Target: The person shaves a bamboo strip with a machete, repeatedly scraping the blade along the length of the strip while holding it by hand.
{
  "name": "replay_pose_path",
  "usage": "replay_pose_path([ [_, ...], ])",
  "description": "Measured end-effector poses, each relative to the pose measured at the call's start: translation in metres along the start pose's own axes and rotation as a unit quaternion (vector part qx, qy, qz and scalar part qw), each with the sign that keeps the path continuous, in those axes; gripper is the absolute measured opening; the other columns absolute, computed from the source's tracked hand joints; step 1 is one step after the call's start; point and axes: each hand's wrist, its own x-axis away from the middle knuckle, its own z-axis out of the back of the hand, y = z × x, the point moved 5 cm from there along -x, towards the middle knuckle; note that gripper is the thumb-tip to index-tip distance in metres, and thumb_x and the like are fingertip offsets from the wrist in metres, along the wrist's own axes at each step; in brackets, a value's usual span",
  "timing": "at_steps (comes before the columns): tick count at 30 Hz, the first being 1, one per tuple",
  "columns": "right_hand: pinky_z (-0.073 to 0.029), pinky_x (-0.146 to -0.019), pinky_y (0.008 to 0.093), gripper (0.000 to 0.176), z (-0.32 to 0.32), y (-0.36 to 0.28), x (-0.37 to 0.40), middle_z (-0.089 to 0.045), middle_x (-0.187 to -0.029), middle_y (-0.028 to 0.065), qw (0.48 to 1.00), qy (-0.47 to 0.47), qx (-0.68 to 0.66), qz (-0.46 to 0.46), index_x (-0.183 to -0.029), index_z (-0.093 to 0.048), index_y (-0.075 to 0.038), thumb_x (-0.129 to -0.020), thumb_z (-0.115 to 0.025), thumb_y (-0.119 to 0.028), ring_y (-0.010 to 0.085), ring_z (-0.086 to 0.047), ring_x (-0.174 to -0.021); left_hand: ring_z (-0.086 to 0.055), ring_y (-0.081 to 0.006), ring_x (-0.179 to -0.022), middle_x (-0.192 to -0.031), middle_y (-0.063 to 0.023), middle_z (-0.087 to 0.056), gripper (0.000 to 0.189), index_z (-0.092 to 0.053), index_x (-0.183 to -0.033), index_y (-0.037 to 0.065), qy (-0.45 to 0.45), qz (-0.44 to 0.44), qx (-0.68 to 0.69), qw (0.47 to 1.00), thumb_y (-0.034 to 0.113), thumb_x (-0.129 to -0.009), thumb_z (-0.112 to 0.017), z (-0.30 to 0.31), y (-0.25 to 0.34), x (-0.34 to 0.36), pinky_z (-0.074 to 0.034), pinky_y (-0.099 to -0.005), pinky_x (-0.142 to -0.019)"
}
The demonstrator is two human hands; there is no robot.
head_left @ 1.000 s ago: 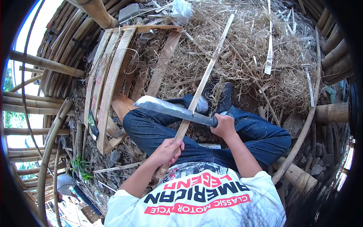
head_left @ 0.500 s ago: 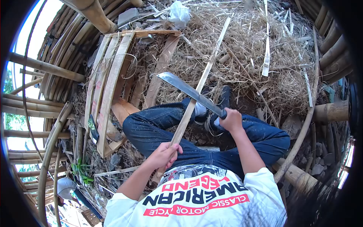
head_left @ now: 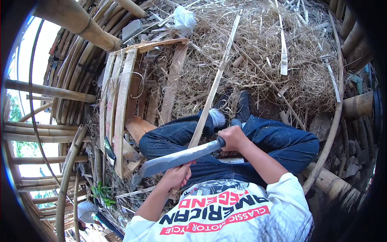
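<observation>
Gripping the strip [head_left: 213, 86] near its lower end, my left hand [head_left: 177, 175] is closed fully round it. My right hand [head_left: 231, 137] is wrapped tight on the machete [head_left: 177, 158] handle. The blade crosses the strip just above the left hand, tip pointing left and down. The strip's far end reaches up over the straw [head_left: 262, 60].
</observation>
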Motion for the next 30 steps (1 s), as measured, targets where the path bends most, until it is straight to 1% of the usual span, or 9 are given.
replay_pose_path([
  [6,-0.051,-0.061,0.0407,0.034,0.0,0.012,-0.002,-0.063,-0.069,0.0074,1.0,0.009,0.015,-0.008,-0.073,-0.057,-0.01,-0.048,-0.075,-0.025,0.0285,-0.065,-0.068,-0.046,-0.0062,-0.041,-0.055,0.0016,-0.047,0.032,-0.055,-0.106,0.007,0.002,0.015,-0.014,1.0,0.034,-0.101,-0.039,0.006,0.003,-0.003,-0.037,-0.0218,-0.038],
  [11,-0.051,-0.062,0.0403,0.034,-0.005,0.009,-0.002,-0.063,-0.069,0.0068,1.0,0.005,0.002,-0.014,-0.073,-0.057,-0.01,-0.048,-0.075,-0.025,0.0281,-0.065,-0.068,-0.044,-0.0054,-0.041,-0.055,0.002,-0.047,0.029,-0.054,-0.101,0.007,0.004,0.013,0.003,1.0,0.032,-0.101,-0.04,0.012,0.001,-0.004,-0.035,-0.0213,-0.039],
  [13,-0.05,-0.059,0.0401,0.03,0.0,0.006,-0.002,-0.059,-0.065,0.0081,0.999,0.037,-0.015,-0.006,-0.069,-0.055,-0.009,-0.048,-0.072,-0.022,0.029,-0.063,-0.064,-0.043,-0.006,-0.041,-0.055,0.0013,-0.047,0.026,-0.053,-0.101,0.006,-0.001,0.009,0.013,1.0,0.03,-0.101,-0.042,0.011,0.002,-0.005,-0.035,-0.0211,-0.039],
  [17,-0.051,-0.061,0.0399,0.035,-0.006,0.011,0.002,-0.062,-0.069,0.0067,1.0,0.015,0.002,-0.021,-0.075,-0.058,-0.01,-0.047,-0.075,-0.025,0.0279,-0.065,-0.068,-0.043,-0.0057,-0.042,-0.057,0.0016,-0.047,0.022,-0.053,-0.099,0.006,-0.016,-0.004,0.033,0.999,0.026,-0.1,-0.043,0.011,-0.002,-0.005,-0.035,-0.0208,-0.04],
  [22,-0.051,-0.062,0.04,0.033,0.003,0.016,-0.003,-0.063,-0.069,0.0073,1.0,0.013,0.02,-0.019,-0.074,-0.059,-0.01,-0.049,-0.075,-0.025,0.0285,-0.065,-0.069,-0.043,-0.0044,-0.043,-0.057,0.0024,-0.047,0.023,-0.054,-0.098,0.006,-0.034,0.001,0.051,0.998,0.026,-0.1,-0.043,0.014,-0.005,-0.003,-0.035,-0.0201,-0.04],
  [24,-0.052,-0.063,0.0414,0.028,0.008,0.041,0.002,-0.065,-0.07,0.0099,0.991,0.069,-0.017,-0.116,-0.074,-0.06,-0.011,-0.054,-0.073,-0.025,0.0302,-0.065,-0.069,-0.044,-0.0042,-0.044,-0.058,0.0022,-0.048,0.023,-0.053,-0.097,0.005,-0.066,-0.025,0.08,0.994,0.024,-0.101,-0.042,0.015,-0.004,0.002,-0.037,-0.0195,-0.04],
  [26,-0.052,-0.066,0.0429,0.023,0.014,0.076,0.009,-0.066,-0.072,0.0116,0.959,0.085,0.025,-0.269,-0.075,-0.063,-0.012,-0.059,-0.072,-0.026,0.0317,-0.065,-0.069,-0.044,-0.0039,-0.043,-0.057,0.0022,-0.048,0.023,-0.053,-0.096,0.004,-0.071,-0.022,0.102,0.992,0.024,-0.101,-0.042,0.01,-0.004,0.008,-0.037,-0.0187,-0.039],
  [27,-0.051,-0.063,0.0455,0.016,0.024,0.08,0.007,-0.063,-0.066,0.0161,0.962,0.111,0.02,-0.248,-0.069,-0.062,-0.009,-0.062,-0.07,-0.02,0.0372,-0.063,-0.068,-0.043,-0.0039,-0.041,-0.057,0.0022,-0.048,0.023,-0.053,-0.096,0.004,-0.059,-0.032,0.1,0.993,0.024,-0.101,-0.042,0.004,-0.004,0.007,-0.036,-0.0186,-0.038],
  [30,-0.052,-0.064,0.0454,0.016,0.036,0.08,0.01,-0.063,-0.066,0.0163,0.962,0.103,0.051,-0.248,-0.071,-0.064,-0.01,-0.062,-0.07,-0.021,0.0369,-0.063,-0.068,-0.043,-0.004,-0.04,-0.056,0.002,-0.048,0.024,-0.053,-0.097,0.004,-0.049,-0.038,0.096,0.993,0.024,-0.101,-0.041,0.004,0.0,0.004,-0.035,-0.0188,-0.037],
])
